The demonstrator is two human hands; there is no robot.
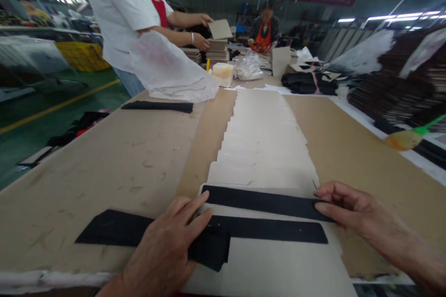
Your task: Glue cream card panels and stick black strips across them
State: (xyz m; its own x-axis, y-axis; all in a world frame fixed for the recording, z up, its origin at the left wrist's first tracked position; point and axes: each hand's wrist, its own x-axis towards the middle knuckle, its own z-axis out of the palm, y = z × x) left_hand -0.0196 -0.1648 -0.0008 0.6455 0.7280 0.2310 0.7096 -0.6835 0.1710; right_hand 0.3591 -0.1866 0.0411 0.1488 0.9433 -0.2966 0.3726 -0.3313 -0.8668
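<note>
A black strip (258,199) lies across a pale board in a row of overlapping boards (263,148). My right hand (351,206) pinches the strip's right end between thumb and fingers, just past the board's edge. At the other end, the index fingertip of my left hand (170,241) touches the strip's corner. That same hand grips a small stack of black strips (211,246), partly hidden by the palm, whose ends stick out on both sides of it. A second black strip (275,230) lies flat just below the first, its left end hidden by the stack.
A bundle of black strips (158,106) rests on the table's (139,162) far left. At the right edge lies a glue-stained brush with a green handle (427,130). Across the table, a person (121,18) handles boards beside plastic sheeting (174,67); another person (265,28) is farther back.
</note>
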